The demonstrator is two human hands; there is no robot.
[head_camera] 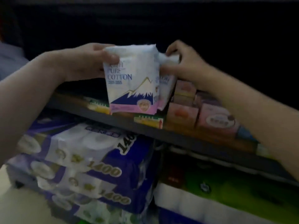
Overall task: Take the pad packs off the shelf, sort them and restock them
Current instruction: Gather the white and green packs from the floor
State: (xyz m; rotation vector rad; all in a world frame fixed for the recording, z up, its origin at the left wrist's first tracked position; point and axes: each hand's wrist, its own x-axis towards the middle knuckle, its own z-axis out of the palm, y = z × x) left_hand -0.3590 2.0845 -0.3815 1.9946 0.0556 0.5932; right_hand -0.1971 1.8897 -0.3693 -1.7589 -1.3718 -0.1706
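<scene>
Item: 2 white pad packs at the shelf edge point(113, 118). Left hand point(84, 62) is gripping the front pack point(131, 78); right hand point(179, 62) is pinching the rear pack point(165, 88) by its top flap. Risk: the flap is likely tearing or slipping, dropping it onto the pink boxes point(182, 113).

Below the dark shelf board point(145, 131), purple-and-white toilet-roll packs point(90, 168) marked "1400" were stacked at the left, one upon another. To their right, a green pack point(242, 189) was seen above a row of white rolls point(194, 206). On the board's front edge, green-and-yellow price tags point(148, 121) were fixed. At the right of the shelf, pink boxes point(216, 120) were stacked in rows. The far background was dark and blurred.
</scene>
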